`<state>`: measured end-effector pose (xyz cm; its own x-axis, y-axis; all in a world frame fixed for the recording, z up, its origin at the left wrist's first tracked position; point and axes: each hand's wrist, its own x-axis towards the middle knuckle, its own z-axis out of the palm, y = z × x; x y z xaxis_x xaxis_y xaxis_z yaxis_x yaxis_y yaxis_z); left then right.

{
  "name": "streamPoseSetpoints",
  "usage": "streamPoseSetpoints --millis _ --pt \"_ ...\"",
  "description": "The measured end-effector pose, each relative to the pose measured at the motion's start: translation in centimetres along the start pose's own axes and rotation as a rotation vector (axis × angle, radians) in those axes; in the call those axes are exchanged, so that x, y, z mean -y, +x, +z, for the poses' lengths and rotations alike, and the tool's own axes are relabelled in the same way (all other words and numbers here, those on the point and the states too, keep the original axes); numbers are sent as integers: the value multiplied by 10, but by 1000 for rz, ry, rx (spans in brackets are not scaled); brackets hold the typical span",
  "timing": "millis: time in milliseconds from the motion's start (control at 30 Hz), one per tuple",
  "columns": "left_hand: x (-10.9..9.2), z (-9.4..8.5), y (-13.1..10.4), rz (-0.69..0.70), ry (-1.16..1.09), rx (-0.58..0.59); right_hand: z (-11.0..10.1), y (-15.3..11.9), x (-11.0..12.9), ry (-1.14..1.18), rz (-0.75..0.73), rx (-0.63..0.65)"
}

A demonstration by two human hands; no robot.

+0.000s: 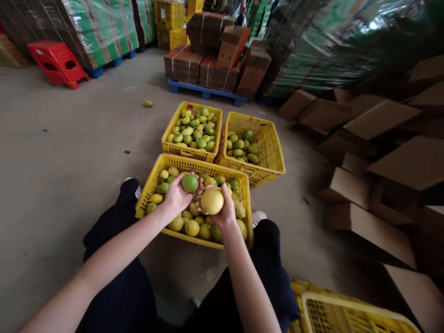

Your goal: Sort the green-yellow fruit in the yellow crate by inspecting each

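Observation:
My left hand (pixel 178 196) holds a green lemon (pixel 190 183) on its upturned palm and fingers. Beside it, my right hand (pixel 226 207) grips a larger pale yellow lemon (pixel 212 200). Both hands are over the near yellow crate (pixel 199 165), which holds many yellow and green lemons (pixel 192 227). Behind it on the left stands a second crate (pixel 189 154) full of mixed yellow and green lemons. The crate to its right (pixel 267 172) holds greenish lemons (pixel 239 152) at its left side, and its bare mesh shows at the right.
Open cardboard boxes (pixel 378 120) lie piled on the right. Flattened cartons sit on a blue pallet (pixel 206 91) ahead. A red stool (pixel 57 60) stands at the far left, and a lone lemon (pixel 148 104) lies on the floor. Another yellow crate (pixel 347 303) is at the bottom right.

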<state>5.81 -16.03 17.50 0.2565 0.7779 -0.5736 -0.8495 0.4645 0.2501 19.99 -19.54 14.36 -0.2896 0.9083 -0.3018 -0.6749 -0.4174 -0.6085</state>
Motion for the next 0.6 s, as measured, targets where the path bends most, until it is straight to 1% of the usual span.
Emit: streamPoseSetpoints --millis 33,100,200,267,333,467,600 --pt "-1 1 0 -25 -19 -18 -1 0 2 72 61 -12" --pt "-2 4 -1 -58 -48 -41 -1 0 6 205 124 -86" --pt "-4 7 -2 -106 -71 -37 1 -1 9 372 92 -217" --pt "-4 8 -3 -131 -70 -29 2 -2 11 433 41 -267" --pt "-4 8 -4 -140 -50 -30 1 -3 11 441 13 -291" --pt "-3 9 -7 -155 13 -30 -6 -3 13 345 -10 -346" --pt "-1 7 -2 -136 72 -15 -15 -2 16 299 -46 -454"
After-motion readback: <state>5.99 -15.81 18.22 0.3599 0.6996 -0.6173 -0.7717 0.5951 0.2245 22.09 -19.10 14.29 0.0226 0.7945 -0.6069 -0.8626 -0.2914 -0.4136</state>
